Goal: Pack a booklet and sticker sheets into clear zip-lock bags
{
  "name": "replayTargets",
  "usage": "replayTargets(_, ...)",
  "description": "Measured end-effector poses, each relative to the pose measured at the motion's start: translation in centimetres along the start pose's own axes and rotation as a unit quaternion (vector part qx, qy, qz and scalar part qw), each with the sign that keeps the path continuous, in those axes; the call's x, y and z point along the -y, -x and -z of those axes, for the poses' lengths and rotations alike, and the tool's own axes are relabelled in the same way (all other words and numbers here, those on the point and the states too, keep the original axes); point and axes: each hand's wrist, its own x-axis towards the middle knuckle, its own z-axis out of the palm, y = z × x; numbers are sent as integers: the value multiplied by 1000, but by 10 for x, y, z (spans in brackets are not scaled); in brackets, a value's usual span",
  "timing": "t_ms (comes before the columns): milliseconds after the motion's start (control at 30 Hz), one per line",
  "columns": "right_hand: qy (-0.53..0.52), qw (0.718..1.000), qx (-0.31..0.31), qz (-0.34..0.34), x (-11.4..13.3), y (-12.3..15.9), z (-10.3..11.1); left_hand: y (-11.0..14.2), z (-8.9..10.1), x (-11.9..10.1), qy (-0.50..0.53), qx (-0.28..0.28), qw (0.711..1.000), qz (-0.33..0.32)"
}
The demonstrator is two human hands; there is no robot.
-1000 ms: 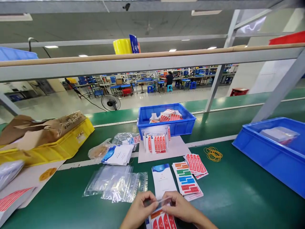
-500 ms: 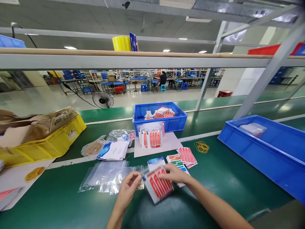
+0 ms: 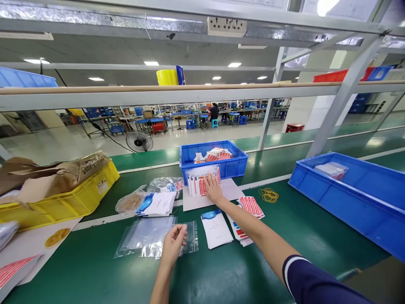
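My right hand (image 3: 214, 188) is stretched far forward, fingers flat on a row of bagged red label packs (image 3: 199, 185) leaning against a small blue bin (image 3: 234, 166). My left hand (image 3: 175, 244) rests on a pile of clear zip bags (image 3: 148, 238), its fingers curled and pinching a bag's edge. A white and blue leaflet (image 3: 216, 228) lies between my arms. Red label sheets (image 3: 252, 206) and coloured label sheets (image 3: 238, 233) lie under and beside my right forearm.
A large blue bin (image 3: 354, 202) stands at the right, a yellow bin (image 3: 63, 198) with brown paper at the left. Yellow rubber bands (image 3: 268, 195) lie behind the label sheets. More leaflets (image 3: 157, 204) and bags lie left of the small bin.
My right hand has carried the filled label bag forward to the row at the small blue bin. My left hand has dropped onto the clear bags. The view has tilted up.
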Motion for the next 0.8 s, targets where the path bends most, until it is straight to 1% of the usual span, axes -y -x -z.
replayTargets(67,12,1000,5,-3,6,5,-2,-1,1,1,-8,2,1000,10)
replayTargets(100,15,1000,15,4,8,12,-2,-1,2,1,-10,4,1000,15)
replayTargets(133,15,999,36,25,11,24,-2,-2,3,2,-11,7,1000,21)
replayTargets(200,5,990,103,97,14,61,-3,-2,3,3,-9,13,999,32)
replayTargets(233,-5,979,144,144,16,85,-3,-3,3,4,-6,15,999,39)
replayTargets(267,-15,968,177,178,17,111,-4,-3,2,5,-1,18,999,46)
replayTargets(300,-22,962,194,191,18,137,-5,-3,2,6,4,22,998,54)
replayTargets(367,-20,967,176,184,20,180,-7,-2,-1,8,17,32,997,74)
replayTargets(433,-20,974,129,186,24,205,-7,1,-5,9,30,54,992,107)
replayTargets(500,-29,981,63,179,32,211,-1,7,-13,10,45,90,983,151)
replayTargets(567,-50,986,-2,157,45,206,12,14,-23,12,70,129,971,191)
replayTargets(600,-65,985,-18,157,52,202,20,17,-29,13,87,141,965,202)
replayTargets(633,-82,982,-18,172,58,199,30,19,-34,14,107,145,962,205)
replayTargets(700,-112,971,5,212,63,193,49,22,-42,17,149,135,959,199)
replayTargets(733,-118,969,14,216,59,191,57,22,-44,18,166,124,959,195)
replayTargets(767,-113,972,16,204,50,189,64,21,-44,18,178,112,958,194)
replayTargets(800,-98,980,13,174,36,188,69,19,-43,18,186,101,957,196)
